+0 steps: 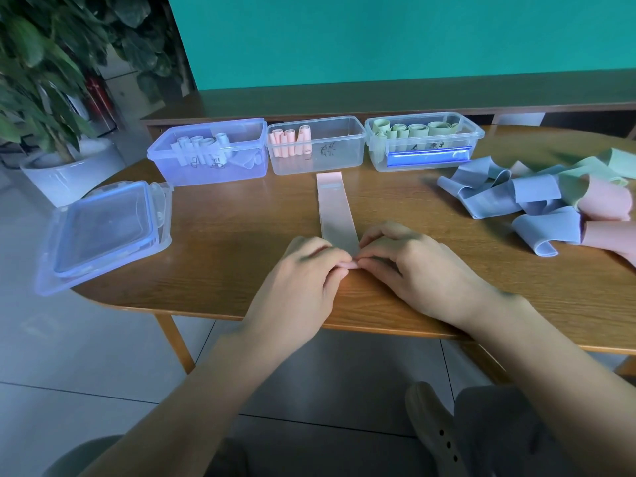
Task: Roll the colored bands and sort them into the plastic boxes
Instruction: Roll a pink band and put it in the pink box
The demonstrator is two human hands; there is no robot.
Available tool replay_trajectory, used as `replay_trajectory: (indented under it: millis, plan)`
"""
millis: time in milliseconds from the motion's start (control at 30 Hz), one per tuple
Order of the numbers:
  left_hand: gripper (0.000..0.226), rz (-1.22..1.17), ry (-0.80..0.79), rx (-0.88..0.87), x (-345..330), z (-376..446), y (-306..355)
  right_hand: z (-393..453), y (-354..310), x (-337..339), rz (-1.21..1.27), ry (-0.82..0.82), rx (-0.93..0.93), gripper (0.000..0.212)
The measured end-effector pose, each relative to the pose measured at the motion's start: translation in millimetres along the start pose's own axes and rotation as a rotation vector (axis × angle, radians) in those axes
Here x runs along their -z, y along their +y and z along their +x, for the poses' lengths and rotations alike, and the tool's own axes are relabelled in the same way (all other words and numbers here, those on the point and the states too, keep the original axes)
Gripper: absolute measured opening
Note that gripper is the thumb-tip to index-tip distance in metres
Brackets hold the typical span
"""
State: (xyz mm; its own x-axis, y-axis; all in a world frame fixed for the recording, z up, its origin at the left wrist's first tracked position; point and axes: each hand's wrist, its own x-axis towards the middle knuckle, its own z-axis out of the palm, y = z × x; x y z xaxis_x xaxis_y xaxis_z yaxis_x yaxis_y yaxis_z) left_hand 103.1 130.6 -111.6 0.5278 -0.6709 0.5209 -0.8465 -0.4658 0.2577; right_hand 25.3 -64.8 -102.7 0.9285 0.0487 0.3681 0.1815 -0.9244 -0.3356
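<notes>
A pink band [335, 208] is laid flat on the wooden table [241, 228], running from just in front of the middle box [316, 146] back toward the near edge. Its near end is pinched by both hands: the left hand [309, 270] and the right hand [409, 266] are set side by side, fingers curled, fingertips meeting on a small rolled-up start of the band.

Behind, three clear boxes are lined up. Pink rolls [289, 141] are stood in the middle box, pale blue rolls [203, 146] in the left box [210, 153], green rolls [409, 130] in the right box [425, 141].

A loose heap of bands [537, 197], blue, green and pink, is spread at the right of the table. Stacked lids [106, 228] are seen at the left edge. A potted plant [51, 98] is placed on the floor beyond.
</notes>
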Motion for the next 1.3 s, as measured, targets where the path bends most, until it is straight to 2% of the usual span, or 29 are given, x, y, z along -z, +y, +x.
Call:
replay_trajectory:
  millis: [167,267,433,533,833,1133,1300]
  plan:
    - [0.015,0.008,0.034,0.024,-4.3,8.1,-1.5,-0.6,1.2,-5.1,0.012,0.081,0.008,0.027]
    - [0.014,0.005,0.042,0.027,-7.1,10.2,-3.9,0.0,2.8,-5.1,0.041,0.073,0.008,0.02]
    - [0.02,0.036,0.011,0.062,-5.2,12.5,-1.5,2.3,4.1,-4.7,0.015,0.05,-0.004,0.03]
    - [0.014,-0.013,-0.002,0.072,-3.1,13.2,-2.2,4.0,6.0,-5.0,-0.015,0.041,-0.02,0.032]
    - [0.015,-0.064,0.049,0.107,-10.2,21.3,-7.8,6.3,1.5,-8.7,-0.067,0.142,-0.027,0.026]
    - [0.016,-0.066,0.049,0.095,-13.5,28.2,-13.7,11.0,4.0,-9.7,-0.047,0.107,-0.071,0.027]
    - [0.005,-0.065,0.031,0.126,-8.0,27.3,-12.5,11.7,5.4,-9.3,-0.07,0.071,-0.093,0.028]
